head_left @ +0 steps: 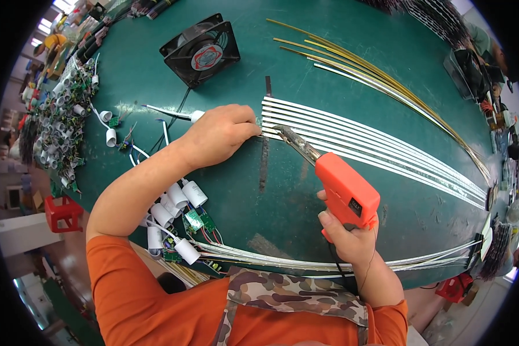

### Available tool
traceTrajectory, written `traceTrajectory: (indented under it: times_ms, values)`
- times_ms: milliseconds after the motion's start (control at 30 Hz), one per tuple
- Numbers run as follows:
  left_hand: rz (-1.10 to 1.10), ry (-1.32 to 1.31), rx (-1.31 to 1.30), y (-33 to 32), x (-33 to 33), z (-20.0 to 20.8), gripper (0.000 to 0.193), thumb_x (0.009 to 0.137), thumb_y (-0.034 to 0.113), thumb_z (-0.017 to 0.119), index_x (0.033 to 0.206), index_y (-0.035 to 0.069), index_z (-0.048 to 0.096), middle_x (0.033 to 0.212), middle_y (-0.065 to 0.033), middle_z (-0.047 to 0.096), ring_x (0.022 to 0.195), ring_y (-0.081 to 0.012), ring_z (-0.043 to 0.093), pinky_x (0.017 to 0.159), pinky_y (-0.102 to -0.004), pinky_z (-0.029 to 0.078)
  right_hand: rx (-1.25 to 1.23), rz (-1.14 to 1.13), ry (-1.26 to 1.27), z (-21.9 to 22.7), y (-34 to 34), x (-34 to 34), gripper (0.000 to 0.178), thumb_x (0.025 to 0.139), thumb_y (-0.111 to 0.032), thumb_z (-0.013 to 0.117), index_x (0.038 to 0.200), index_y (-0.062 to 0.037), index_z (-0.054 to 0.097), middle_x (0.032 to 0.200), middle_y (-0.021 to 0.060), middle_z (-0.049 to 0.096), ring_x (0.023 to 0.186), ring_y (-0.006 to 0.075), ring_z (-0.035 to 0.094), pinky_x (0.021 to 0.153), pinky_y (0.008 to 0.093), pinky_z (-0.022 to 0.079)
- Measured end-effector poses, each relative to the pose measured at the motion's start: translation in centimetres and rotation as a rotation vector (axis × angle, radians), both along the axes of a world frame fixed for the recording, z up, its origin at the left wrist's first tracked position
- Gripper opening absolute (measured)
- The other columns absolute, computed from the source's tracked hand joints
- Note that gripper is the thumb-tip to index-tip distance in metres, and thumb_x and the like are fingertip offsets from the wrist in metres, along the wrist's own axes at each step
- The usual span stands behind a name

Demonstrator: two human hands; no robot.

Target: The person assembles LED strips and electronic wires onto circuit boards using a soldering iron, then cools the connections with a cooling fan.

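My right hand [354, 239] grips a red soldering gun [347, 190]. Its metal tip reaches the left ends of several white LED strips [366, 134], which lie side by side across the green table. My left hand [222, 137] is closed in a pinch at those same ends, just left of the tip. What its fingertips hold is hidden. Beside that hand's knuckles lies a white cylindrical lamp holder [197, 116] with a wire. More white lamp holders [194, 194] with small green circuit boards [194, 220] cluster beneath my left forearm.
A black fan [205, 55] stands on the table at the far left of centre. Yellowish strips [352, 57] curve along the far right. Long pale strips [328, 266] run along the near edge. A large heap of lamp holders and boards [60, 124] covers the left edge.
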State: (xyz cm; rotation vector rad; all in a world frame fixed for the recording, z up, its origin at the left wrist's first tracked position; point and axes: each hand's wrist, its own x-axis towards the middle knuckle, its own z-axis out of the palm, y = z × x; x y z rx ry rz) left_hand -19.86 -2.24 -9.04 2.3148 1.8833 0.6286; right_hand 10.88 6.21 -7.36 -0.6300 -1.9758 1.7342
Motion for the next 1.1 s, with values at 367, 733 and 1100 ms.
traceTrajectory:
  times_ms: [367, 733, 1100]
  values:
    - [0.015, -0.012, 0.08, 0.0, 0.1, -0.5, 0.015, 0.074, 0.004, 0.061, 0.088, 0.006, 0.065, 0.084, -0.0072, 0.06, 0.081, -0.0284, 0.06, 0.067, -0.0399, 0.05, -0.061, -0.041, -0.03, 0.5, 0.0, -0.3, 0.037, 0.084, 0.001, 0.064, 0.119, 0.003, 0.057, 0.097, 0.0056, 0.064, 0.068, 0.0065, 0.055, 0.059, 0.023, 0.047]
    - [-0.026, 0.022, 0.081, 0.2, 0.1, -0.5, 0.016, 0.073, 0.004, 0.061, 0.088, 0.008, 0.065, 0.087, -0.0053, 0.061, 0.083, -0.0276, 0.061, 0.069, -0.0395, 0.05, -0.044, -0.022, -0.079, 0.6, 0.0, -0.9, 0.034, 0.082, -0.002, 0.067, 0.115, 0.0016, 0.06, 0.1, 0.0068, 0.066, 0.08, 0.0086, 0.058, 0.071, 0.0251, 0.049]
    - [-0.013, 0.033, 0.064, 0.3, 0.1, -0.5, 0.015, 0.073, 0.004, 0.06, 0.087, 0.009, 0.065, 0.088, -0.0047, 0.06, 0.083, -0.0269, 0.06, 0.069, -0.0395, 0.05, -0.022, -0.026, -0.163, 0.5, -0.2, -1.2, 0.027, 0.081, -0.003, 0.069, 0.106, 0.0019, 0.062, 0.091, 0.0041, 0.065, 0.072, 0.0085, 0.058, 0.065, 0.0239, 0.048]
